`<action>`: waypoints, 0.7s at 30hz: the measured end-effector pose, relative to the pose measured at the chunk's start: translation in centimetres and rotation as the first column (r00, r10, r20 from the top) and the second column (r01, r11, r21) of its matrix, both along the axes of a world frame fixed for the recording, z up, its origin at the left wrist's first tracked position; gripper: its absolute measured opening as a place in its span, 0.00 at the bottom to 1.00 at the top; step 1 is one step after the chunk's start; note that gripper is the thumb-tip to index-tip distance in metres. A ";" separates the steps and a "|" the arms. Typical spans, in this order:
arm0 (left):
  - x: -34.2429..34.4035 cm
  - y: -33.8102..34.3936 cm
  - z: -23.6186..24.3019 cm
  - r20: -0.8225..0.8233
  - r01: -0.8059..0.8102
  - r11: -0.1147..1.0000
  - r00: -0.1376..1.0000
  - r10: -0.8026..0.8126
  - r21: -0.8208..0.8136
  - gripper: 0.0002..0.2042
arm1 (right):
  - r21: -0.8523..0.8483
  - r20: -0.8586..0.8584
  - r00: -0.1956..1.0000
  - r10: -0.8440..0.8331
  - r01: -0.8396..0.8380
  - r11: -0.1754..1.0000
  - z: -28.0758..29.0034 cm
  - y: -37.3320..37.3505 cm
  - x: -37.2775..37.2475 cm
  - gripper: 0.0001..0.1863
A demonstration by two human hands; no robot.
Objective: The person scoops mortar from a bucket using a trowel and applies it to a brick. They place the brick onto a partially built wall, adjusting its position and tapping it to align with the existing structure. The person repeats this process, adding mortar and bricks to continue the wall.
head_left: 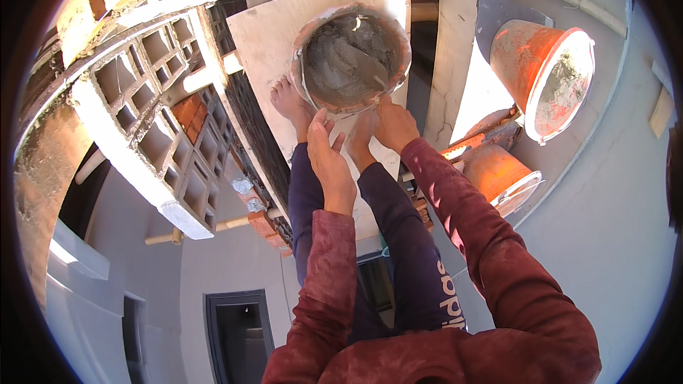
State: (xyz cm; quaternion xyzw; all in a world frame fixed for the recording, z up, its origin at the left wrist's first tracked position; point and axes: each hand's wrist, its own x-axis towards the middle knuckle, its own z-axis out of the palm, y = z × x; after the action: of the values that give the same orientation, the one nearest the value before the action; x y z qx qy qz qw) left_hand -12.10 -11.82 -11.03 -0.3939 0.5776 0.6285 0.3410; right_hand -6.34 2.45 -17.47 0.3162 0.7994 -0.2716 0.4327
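Observation:
A round bucket of wet grey mortar stands on a pale board, just beyond my bare feet. My right hand is closed at the bucket's near right rim, around the handle of a trowel. The trowel's mortar-coated blade lies in the mix; the fingers cover most of its handle. My left hand is close to the near rim, fingers stretched and slightly apart, holding nothing. Whether its fingertips touch the rim I cannot tell.
Pale boards on bamboo poles carry my feet. At left stands a lattice of concrete vent blocks. On the right are two tilted orange buckets, the upper one mortar-crusted. Gaps beside the boards drop toward a dark-framed door.

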 end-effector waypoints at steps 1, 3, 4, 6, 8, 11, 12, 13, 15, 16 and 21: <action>0.2 0.0 0.3 0.009 0.006 1.000 1.000 -0.006 -0.001 0.27 | -0.015 0.004 1.000 0.015 -0.015 1.000 -0.8 0.4 -0.7 0.13; 0.0 0.2 0.2 0.012 0.014 1.000 1.000 -0.014 0.003 0.27 | -0.140 -0.065 0.996 -0.067 0.057 0.988 -3.7 1.7 -0.8 0.13; -0.1 0.5 0.0 0.007 0.006 1.000 1.000 -0.006 0.015 0.27 | -0.201 -0.095 0.989 -0.111 0.091 0.975 -4.7 2.5 -0.3 0.12; 0.2 0.0 -0.1 0.003 -0.020 1.000 1.000 0.020 0.005 0.27 | -0.306 -0.059 0.983 -0.173 0.147 0.941 -3.0 3.1 -0.5 0.13; 0.1 -0.2 -0.1 0.008 -0.005 1.000 1.000 0.005 -0.002 0.27 | -0.358 -0.053 0.985 -0.163 0.134 0.924 -2.3 3.2 -1.2 0.13; -0.1 0.6 0.3 0.016 0.010 1.000 1.000 -0.011 0.007 0.27 | -0.322 -0.093 0.993 0.077 -0.103 0.941 -5.4 3.9 -1.8 0.15; -0.3 1.5 0.2 0.019 0.022 0.999 1.000 -0.023 0.034 0.27 | -0.266 -0.088 0.968 0.236 -0.251 0.931 -9.1 5.0 0.0 0.15; -0.3 1.0 0.0 0.019 0.017 1.000 1.000 -0.017 0.017 0.27 | -0.269 -0.060 0.976 0.208 -0.216 0.938 -10.0 4.2 0.1 0.15; 0.1 0.3 -0.1 0.022 0.001 1.000 1.000 -0.001 0.001 0.27 | -0.278 0.026 0.999 -0.041 0.046 0.959 -8.7 3.0 -0.4 0.14; 0.2 0.0 -0.4 0.014 -0.010 1.000 1.000 0.010 -0.019 0.27 | -0.288 0.025 0.989 -0.146 0.147 0.946 -7.6 2.4 -0.7 0.14; -0.1 0.5 -0.5 -0.014 -0.022 0.999 1.000 0.022 -0.035 0.28 | -0.271 -0.204 0.940 -0.272 0.212 0.939 -5.8 3.1 1.1 0.14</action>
State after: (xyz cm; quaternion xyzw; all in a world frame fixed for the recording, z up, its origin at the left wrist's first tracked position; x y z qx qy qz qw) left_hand -12.15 -11.31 -11.54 -0.4017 0.5865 0.6247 0.3231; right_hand -5.22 5.54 -23.29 0.3218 0.7605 -0.4559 0.3322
